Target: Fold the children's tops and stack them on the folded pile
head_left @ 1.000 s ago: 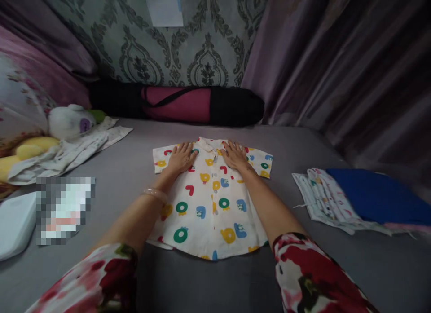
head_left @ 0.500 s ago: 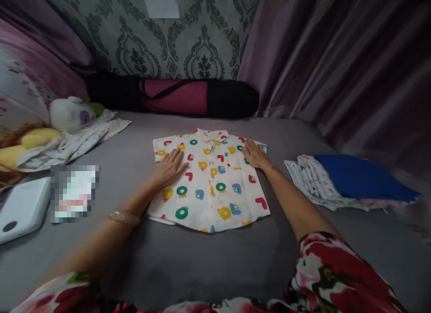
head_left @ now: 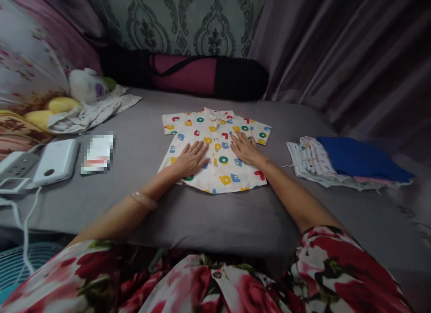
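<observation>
Our shirt (head_left: 218, 167) lies flat mid-view, collar (head_left: 209, 114) at 12, hem (head_left: 215, 190) at 6. L hand (head_left: 192, 160) rests on it at approx. 8, R hand (head_left: 245, 149) at 3; both palms down, fingers spread, gripping nothing. We'd guess it's v. light, soft & floppy, prob. not fragile; best taken by shoulders, 11 & 1, or hem corners, 5 & 7.

A gray bed (head_left: 208, 223) bears a short-sleeved shirt (head_left: 218, 153), spread flat, front up. A long black-and-maroon bag (head_left: 188, 77) lies along the back. Folded clothes (head_left: 360, 158) (blue on top) sit in a pile at right; at left, a white box (head_left: 60, 156), a blurred item (head_left: 98, 152) and a rumpled cloth (head_left: 97, 115).
</observation>
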The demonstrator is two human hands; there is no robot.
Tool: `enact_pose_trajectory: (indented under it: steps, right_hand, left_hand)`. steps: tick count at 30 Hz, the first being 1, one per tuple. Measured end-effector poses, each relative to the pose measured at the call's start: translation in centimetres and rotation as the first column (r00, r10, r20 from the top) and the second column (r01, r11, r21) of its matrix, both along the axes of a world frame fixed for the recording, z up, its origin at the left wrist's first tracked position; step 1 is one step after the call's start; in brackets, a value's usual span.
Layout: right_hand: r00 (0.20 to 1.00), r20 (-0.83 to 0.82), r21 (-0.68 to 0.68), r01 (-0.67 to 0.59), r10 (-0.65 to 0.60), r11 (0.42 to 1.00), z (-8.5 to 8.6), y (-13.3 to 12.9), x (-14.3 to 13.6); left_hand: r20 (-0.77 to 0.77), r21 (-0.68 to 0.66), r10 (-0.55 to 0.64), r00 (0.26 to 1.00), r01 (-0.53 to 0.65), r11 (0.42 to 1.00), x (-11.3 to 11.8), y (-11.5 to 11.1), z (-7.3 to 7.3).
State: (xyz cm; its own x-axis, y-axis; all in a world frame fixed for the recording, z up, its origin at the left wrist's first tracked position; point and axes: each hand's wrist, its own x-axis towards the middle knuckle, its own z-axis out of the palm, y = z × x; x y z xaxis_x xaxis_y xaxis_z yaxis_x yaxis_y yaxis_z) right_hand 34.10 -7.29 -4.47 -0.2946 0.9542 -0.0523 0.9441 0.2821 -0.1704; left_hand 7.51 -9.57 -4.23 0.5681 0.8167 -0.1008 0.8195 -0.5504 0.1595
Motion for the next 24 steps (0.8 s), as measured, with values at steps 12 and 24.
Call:
enact_pose_trajectory:
  steps: [12, 24]
  right_hand:
    - [0.967, -0.023, -0.039, -0.255, 0.254, 0.966, 1.3, -13.4, 2.5]
    - [0.821, -0.35, 0.152, -0.425, 0.451, 0.892, 3.8, -14.9, -3.2]
  left_hand:
    - [0.014, -0.076, 0.137, 0.99, -0.136, 0.988, -8.4, -5.3, -0.6]
    - [0.435, 0.03, -0.228, 0.871, 0.239, 0.97, -1.8, -9.6, 2.9]
